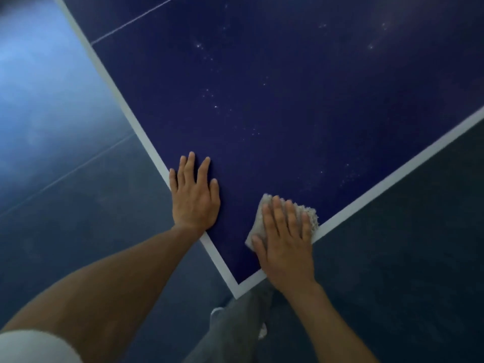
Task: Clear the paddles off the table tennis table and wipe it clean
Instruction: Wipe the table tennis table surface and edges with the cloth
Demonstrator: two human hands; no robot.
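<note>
The person wears a white short sleeve on the left arm, seen as a soft, blurred edge in the lower left corner, and below it the left forearm is bare down to the left hand. The right forearm is bare as well, down to the right hand, and its sleeve lies outside the frame. Between the arms one leg shows in loose grey trousers with creased fabric, and the pale patches beside it may be footwear, too blurred to tell.

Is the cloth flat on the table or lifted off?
Flat on it: the right hand presses the cloth down onto the table near its corner.
</note>
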